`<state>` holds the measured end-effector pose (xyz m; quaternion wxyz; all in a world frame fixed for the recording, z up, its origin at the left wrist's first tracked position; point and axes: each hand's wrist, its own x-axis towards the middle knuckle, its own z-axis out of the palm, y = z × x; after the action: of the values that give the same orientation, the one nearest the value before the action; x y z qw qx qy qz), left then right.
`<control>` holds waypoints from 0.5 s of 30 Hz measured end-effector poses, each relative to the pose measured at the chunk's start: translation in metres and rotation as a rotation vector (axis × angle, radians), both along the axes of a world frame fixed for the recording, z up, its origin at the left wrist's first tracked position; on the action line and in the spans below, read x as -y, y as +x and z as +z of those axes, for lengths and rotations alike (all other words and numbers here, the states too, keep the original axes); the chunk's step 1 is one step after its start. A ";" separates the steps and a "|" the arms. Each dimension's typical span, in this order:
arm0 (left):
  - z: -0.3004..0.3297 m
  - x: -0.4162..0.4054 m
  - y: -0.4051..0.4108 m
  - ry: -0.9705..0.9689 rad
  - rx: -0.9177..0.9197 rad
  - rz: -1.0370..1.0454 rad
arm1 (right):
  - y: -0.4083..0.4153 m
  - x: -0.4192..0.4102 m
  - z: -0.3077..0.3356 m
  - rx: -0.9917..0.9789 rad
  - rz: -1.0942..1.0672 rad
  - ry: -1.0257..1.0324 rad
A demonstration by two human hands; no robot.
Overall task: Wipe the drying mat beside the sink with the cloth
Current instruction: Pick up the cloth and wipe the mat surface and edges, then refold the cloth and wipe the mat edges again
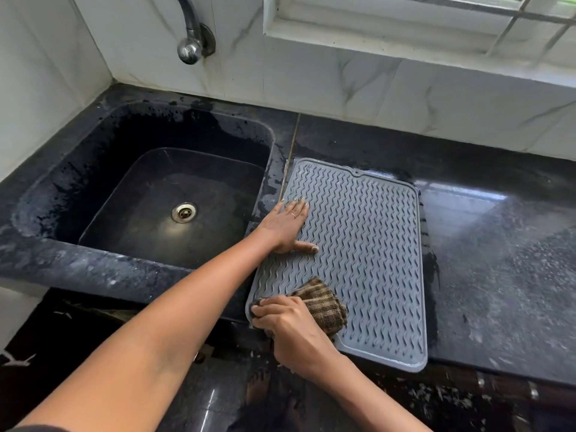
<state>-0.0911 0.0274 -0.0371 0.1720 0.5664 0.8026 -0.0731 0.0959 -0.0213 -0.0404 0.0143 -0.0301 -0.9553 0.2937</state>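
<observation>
Head view looked down on a grey ribbed drying mat (367, 244) that lay flat on the black worktop (498, 244), just right of the dark sink (93, 169). Of the two hands, the left hand (285, 226) pressed flat on the mat's left edge, fingers straight and thumb spread. The right hand (290, 325) gripped a bunched brown striped cloth (324, 302) against the mat's near left corner. A chrome tap (191, 42) stuck out from the tiled wall above the sink.

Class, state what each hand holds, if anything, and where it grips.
Right hand grips the cloth at its near-left end. Left hand holds nothing, flat on the mat.
</observation>
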 end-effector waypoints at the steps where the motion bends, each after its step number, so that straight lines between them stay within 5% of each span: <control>1: 0.000 0.000 -0.001 0.000 -0.001 0.000 | 0.002 -0.001 0.001 0.022 0.009 -0.017; 15: -0.004 0.002 -0.001 -0.002 0.006 -0.014 | 0.021 -0.041 0.034 0.178 0.101 0.047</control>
<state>-0.0921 0.0254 -0.0409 0.1742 0.5721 0.7981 -0.0733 0.1172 0.0196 -0.0065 -0.0849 -0.0077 -0.9597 0.2677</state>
